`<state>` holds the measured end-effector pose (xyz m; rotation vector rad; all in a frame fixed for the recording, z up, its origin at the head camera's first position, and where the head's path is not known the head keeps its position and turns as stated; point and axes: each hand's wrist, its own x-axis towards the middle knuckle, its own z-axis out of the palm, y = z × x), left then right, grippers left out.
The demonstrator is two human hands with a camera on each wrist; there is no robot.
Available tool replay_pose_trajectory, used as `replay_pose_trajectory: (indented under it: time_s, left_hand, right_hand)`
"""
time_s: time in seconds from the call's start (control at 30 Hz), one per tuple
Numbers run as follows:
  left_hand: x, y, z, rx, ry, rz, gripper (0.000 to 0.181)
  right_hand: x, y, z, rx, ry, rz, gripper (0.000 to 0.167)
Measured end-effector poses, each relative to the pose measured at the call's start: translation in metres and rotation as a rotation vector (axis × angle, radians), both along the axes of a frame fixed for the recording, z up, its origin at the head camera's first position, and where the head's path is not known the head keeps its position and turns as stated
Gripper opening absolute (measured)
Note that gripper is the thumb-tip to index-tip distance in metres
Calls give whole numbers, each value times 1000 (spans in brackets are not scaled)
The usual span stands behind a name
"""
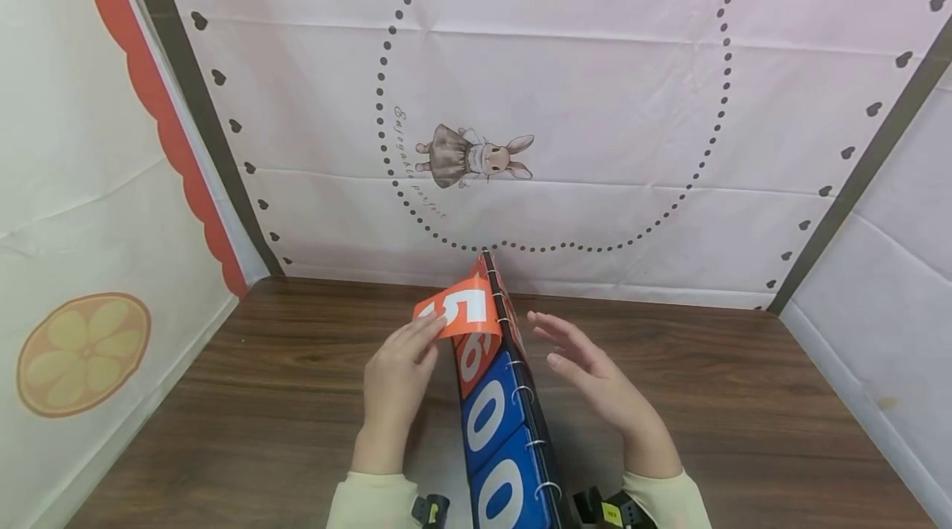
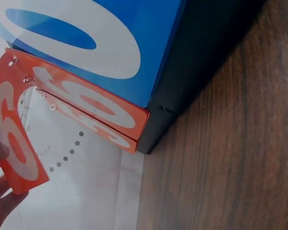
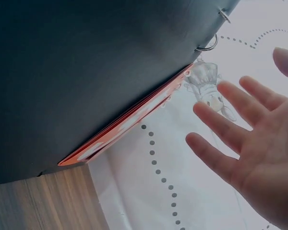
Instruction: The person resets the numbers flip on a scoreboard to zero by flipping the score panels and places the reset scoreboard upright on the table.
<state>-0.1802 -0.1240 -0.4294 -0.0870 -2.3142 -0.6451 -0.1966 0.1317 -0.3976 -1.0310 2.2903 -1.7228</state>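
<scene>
Nearest me, blue cards (image 1: 487,459) line the black stand (image 1: 541,430); at its far end, the left hand (image 1: 397,380) holds an orange card (image 1: 467,307). Left wrist view: its free edge is pinched, sensible for something probably light, bendy, slick. Right wrist view: the right hand (image 3: 266,148) spreads, empty.

One black stand (image 3: 86,72); two blue cards (image 1: 485,415), one zero apiece, at the bottom centre of the head view; one raised orange card (image 1: 461,307) and one lower orange card (image 1: 476,359), with more orange leaves overlapping too closely to count; one left grip (image 1: 402,368), one right grip (image 1: 598,372); two sleeves (image 1: 372,500); one table (image 1: 327,364); one printed rabbit (image 1: 472,155); one printed fruit slice (image 1: 83,355), far left
</scene>
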Motion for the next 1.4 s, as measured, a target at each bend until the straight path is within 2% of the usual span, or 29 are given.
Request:
replay_pose_trajectory:
  time_s: [0.17, 0.27, 0.4, 0.53, 0.63, 0.7, 0.77, 0.9, 1.03, 1.4]
  left_hand:
    - [1, -2, -1, 30, -118, -2, 43]
    - [0, -3, -3, 48, -184, -14, 43]
    - [0, -4, -4, 63, -250, -29, 42]
    - [-2, -3, -5, 77, -310, -43, 39]
    - [-2, -2, -4, 63, -312, -29, 36]
    - [-1, -2, -3, 58, -298, -4, 35]
    - [-1, -2, -1, 72, -312, 22, 35]
    - [-1, 1, -1, 150, -425, 28, 36]
    - [-4, 3, -6, 210, -520, 13, 37]
    - [-12, 6, -27, 266, -661, -68, 31]
  right_hand:
    - [-1, 1, -1, 82, 60, 130, 42]
    - [0, 1, -2, 125, 45, 176, 39]
    - [2, 1, -1, 165, 21, 157, 38]
    - [0, 2, 0, 163, 8, 164, 38]
    - [0, 3, 2, 168, -8, 170, 37]
    - [0, 3, 3, 182, -9, 168, 37]
    - [-1, 3, 4, 196, -8, 167, 36]
    - [-2, 4, 5, 219, 5, 167, 35]
    - [1, 2, 6, 234, -4, 152, 35]
    - [7, -1, 8, 240, -36, 124, 35]
